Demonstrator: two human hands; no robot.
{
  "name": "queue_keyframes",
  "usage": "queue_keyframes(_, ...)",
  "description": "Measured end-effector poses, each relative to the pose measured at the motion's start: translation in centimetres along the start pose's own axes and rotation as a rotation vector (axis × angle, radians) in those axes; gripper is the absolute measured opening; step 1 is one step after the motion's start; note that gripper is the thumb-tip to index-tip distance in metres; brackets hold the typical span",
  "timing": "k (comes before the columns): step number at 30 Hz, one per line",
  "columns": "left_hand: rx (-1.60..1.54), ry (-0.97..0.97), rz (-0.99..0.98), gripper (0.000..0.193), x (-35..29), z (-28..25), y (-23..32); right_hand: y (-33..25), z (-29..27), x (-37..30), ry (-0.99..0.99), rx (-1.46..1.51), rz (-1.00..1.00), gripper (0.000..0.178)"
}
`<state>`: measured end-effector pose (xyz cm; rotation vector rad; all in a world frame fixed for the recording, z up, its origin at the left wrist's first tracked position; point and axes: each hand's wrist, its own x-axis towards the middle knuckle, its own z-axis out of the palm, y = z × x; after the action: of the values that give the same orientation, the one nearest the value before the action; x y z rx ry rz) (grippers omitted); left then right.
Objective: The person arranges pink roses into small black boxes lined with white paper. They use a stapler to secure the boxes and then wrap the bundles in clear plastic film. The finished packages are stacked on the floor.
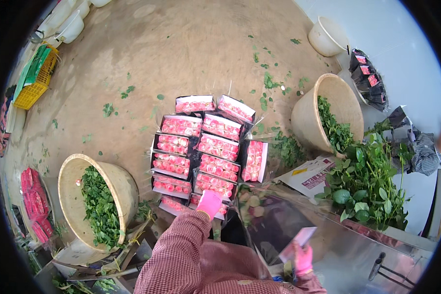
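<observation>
In the middle stands a group of pink-and-white rose bunches point(219, 145), packed in rows inside dark wrapping with white card edges. My left hand point(209, 202), in a pink glove, is closed at the edge of one bunch near the front; its fingertips are partly hidden. At the lower right, my right hand point(303, 258), also gloved in pink and slightly blurred, grips a pale card point(298, 243). A clear plastic sheet with dark parts point(274, 225) lies between that card and the roses.
Beige tubs of leaves stand on the left point(127, 188) and right point(299, 115). Cut leafy stems point(367, 181) pile on the right by a metal worktop point(348, 255). Leaves litter the brown floor point(132, 49). A yellow crate point(36, 83) and more wrapped roses point(34, 203) are far left.
</observation>
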<state>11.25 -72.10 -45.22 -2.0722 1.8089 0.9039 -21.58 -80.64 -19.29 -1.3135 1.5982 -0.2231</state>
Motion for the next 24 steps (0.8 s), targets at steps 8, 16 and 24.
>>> queue_keyframes(8,0.039,0.134,0.105,0.017,-2.1,-1.8,-2.7,8.3,13.3,9.3,-0.113,-0.178,-0.039,0.039)
queue_keyframes(16,-0.08,0.183,-0.008,0.035,-2.8,-1.8,-1.0,7.2,19.1,22.8,-0.248,-0.752,0.111,0.047)
queue_keyframes(24,-0.688,0.737,-0.435,0.04,-28.7,-1.1,7.7,1.6,16.1,19.6,-0.921,-1.219,-0.43,0.053)
